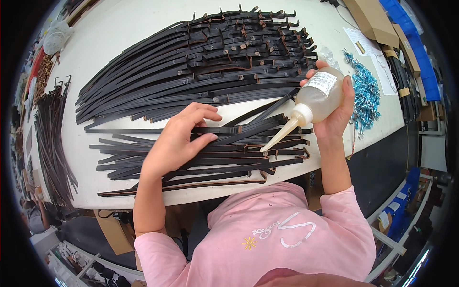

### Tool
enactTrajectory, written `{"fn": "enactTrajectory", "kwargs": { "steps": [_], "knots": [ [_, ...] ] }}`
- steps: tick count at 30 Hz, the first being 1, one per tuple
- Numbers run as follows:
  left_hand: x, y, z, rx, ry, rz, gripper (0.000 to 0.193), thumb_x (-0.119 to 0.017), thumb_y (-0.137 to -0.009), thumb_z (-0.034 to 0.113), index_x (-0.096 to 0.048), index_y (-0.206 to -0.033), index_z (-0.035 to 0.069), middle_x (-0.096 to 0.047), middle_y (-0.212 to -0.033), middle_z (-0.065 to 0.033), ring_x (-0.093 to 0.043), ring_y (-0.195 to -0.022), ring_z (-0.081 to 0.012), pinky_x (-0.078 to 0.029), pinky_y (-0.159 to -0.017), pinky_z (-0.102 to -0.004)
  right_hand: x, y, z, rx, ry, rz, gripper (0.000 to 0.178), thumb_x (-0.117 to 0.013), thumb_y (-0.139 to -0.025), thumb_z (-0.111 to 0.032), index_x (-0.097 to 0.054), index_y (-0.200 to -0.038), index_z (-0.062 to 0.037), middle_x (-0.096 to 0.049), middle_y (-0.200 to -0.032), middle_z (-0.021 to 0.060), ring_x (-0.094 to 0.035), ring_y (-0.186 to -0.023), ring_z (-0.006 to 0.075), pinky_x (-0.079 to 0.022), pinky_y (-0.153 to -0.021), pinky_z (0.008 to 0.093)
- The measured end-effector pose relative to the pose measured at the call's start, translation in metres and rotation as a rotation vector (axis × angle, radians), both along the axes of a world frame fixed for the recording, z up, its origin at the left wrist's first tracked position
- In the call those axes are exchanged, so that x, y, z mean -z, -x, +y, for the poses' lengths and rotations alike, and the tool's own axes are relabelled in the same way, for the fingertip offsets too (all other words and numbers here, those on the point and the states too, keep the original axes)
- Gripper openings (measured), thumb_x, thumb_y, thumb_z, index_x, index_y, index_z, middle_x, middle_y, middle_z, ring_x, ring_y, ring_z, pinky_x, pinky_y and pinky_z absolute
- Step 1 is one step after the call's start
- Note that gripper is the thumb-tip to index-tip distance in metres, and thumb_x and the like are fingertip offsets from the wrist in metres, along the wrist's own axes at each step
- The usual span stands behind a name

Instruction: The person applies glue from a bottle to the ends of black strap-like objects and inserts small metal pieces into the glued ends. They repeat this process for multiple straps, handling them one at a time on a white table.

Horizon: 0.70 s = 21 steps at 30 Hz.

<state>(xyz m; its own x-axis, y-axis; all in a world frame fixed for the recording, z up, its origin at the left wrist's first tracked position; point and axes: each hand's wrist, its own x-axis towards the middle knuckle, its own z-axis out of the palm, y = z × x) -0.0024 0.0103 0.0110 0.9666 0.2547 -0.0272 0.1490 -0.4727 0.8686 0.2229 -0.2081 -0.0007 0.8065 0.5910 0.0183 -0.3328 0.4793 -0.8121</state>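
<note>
White worktable (119, 28) under black straps (191, 71) (right grip (334, 107) tight around glue bottle (318, 98)).

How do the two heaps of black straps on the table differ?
The far heap of straps is large, closely packed and untouched. The near heap of straps is smaller and looser; the left hand rests on it, and the glue bottle in the right hand points at it. Both hold long dark straps.

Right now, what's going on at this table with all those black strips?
A person in a pink top sits at a white table. The right hand tilts a squeeze bottle, its nozzle tip touching the near pile of black straps. The left hand presses flat on those straps. A bigger spread of straps lies beyond, and blue metal clips sit to the right.
</note>
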Motion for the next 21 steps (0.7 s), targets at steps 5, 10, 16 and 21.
{"fn": "enactTrajectory", "kwargs": {
  "steps": [5, 10, 16, 21],
  "knots": [
    [0.009, -0.005, 0.004, 0.013, 0.173, -0.063, 0.024, -0.073, -0.084, -0.001, -0.074, -0.108, 0.001, -0.071, -0.114, -0.0101, -0.065, -0.095, -0.016, -0.053, -0.085, -0.0291, -0.004, 0.01, -0.002, 0.096, 0.13, -0.147, 0.072, -0.055, -0.094, -0.058, -0.051, -0.135, 0.0007, -0.065, -0.105, 0.0159, -0.07, -0.101, 0.0302, -0.061, -0.087, 0.0395],
    [0.013, -0.017, -0.026, -0.105, 0.097, -0.039, 0.024, -0.074, -0.088, 0.005, -0.075, -0.111, 0.004, -0.068, -0.09, -0.0034, -0.055, -0.077, -0.0101, -0.043, -0.068, -0.0238, 0.004, 0.007, -0.012, 0.237, 0.114, -0.427, 0.075, -0.053, -0.095, -0.06, -0.048, -0.137, 0.0013, -0.062, -0.11, 0.0169, -0.068, -0.102, 0.03, -0.059, -0.087, 0.0401],
    [0.023, -0.02, -0.031, -0.168, 0.038, -0.145, 0.023, -0.074, -0.088, 0.006, -0.076, -0.111, 0.006, -0.061, -0.081, -0.0004, -0.046, -0.068, -0.0069, -0.034, -0.059, -0.0222, 0.006, 0.007, -0.023, 0.373, 0.128, -0.554, 0.077, -0.048, -0.096, -0.065, -0.047, -0.138, -0.0005, -0.06, -0.112, 0.0178, -0.065, -0.104, 0.031, -0.053, -0.095, 0.0437],
    [0.026, -0.019, -0.034, -0.192, -0.048, -0.131, 0.022, -0.075, -0.088, 0.006, -0.077, -0.11, 0.007, -0.06, -0.079, 0.0013, -0.041, -0.062, -0.0057, -0.031, -0.055, -0.0225, 0.004, 0.009, -0.018, 0.459, 0.082, -0.601, 0.081, -0.056, -0.095, -0.063, -0.047, -0.135, 0.0067, -0.06, -0.108, 0.0192, -0.069, -0.096, 0.0289, -0.059, -0.088, 0.042]
  ]
}}
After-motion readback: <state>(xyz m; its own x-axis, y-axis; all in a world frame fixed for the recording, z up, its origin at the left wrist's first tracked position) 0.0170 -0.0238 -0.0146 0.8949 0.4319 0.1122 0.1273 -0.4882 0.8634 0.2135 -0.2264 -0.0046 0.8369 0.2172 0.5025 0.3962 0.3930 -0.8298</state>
